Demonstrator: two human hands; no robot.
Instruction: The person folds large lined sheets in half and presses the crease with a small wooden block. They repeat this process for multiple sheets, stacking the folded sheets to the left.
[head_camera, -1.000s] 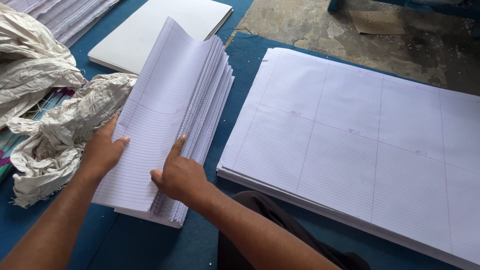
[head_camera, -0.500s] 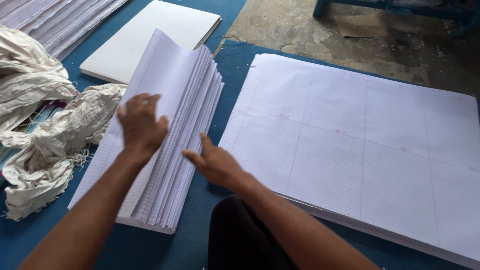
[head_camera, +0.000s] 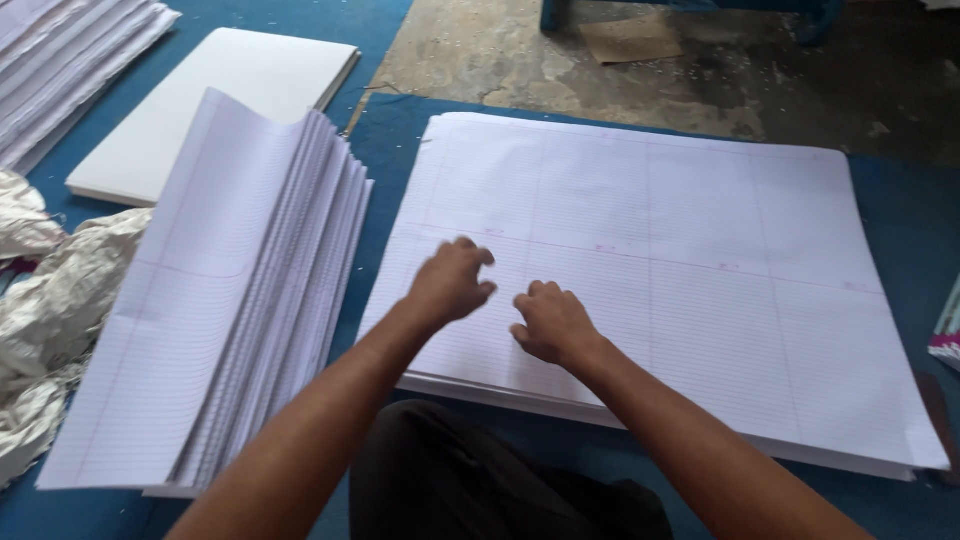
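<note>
Head view looks straight down at my two hands over a big stack of flat ruled sheets (head_camera: 650, 290), which lies on the blue mat (head_camera: 900, 210) and fills the middle and right of the picture. My left hand (head_camera: 450, 283) hovers over the near left part of the top sheet, fingers curled and a little blurred, so I cannot tell whether the fingertips touch the paper. My right hand (head_camera: 552, 324) sits just beside it, knuckles up, fingers bent down onto the sheet. Both hands are near each other but apart, and neither is closed around anything that I can see; no sheet is lifted between them.

To the left of the flat stack, just beside its edge, lies a pile of folded ruled sheets (head_camera: 230, 310), fanned so that the folded edges step down toward the right. Farther left I see crumpled white sacking (head_camera: 55, 300) touching that pile's left side. Behind the folded pile rests a plain white board (head_camera: 215, 100), and at the top left corner lies another stack of paper (head_camera: 70, 60). Beyond the mat is bare concrete floor (head_camera: 560, 60). My dark trousers (head_camera: 470, 480) show at the bottom, between my forearms.
</note>
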